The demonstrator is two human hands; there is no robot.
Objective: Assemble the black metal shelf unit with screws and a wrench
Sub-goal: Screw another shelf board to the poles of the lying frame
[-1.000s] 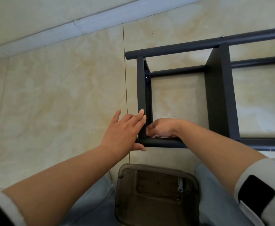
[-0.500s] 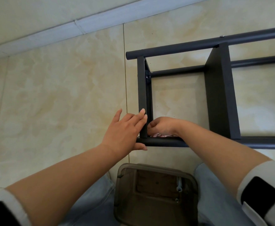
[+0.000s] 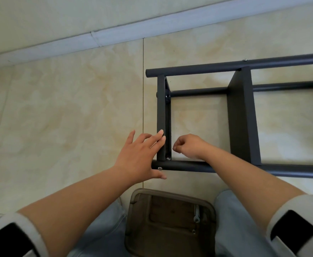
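The black metal shelf unit (image 3: 241, 115) lies on its side on the tiled floor. My left hand (image 3: 140, 155) is spread, its fingertips resting on the outside of the end panel (image 3: 160, 112) and its thumb below the near tube (image 3: 185, 166). My right hand (image 3: 188, 145) hovers inside the frame just right of that panel, with its fingers curled shut; nothing shows in them. A screw head (image 3: 159, 168) sits in the near tube at the corner, and a small nut (image 3: 168, 158) shows just inside the joint. A silver wrench (image 3: 196, 216) lies in the brown tray.
The brown translucent tray (image 3: 139, 219) sits between my knees, with a small screw (image 3: 194, 232) in it beside the wrench. A white baseboard (image 3: 96, 37) runs along the wall at the top. Bare floor tiles lie to the left of the shelf.
My right hand has lifted away from the near corner joint, uncovering the nut there. My left hand stays against the end panel.
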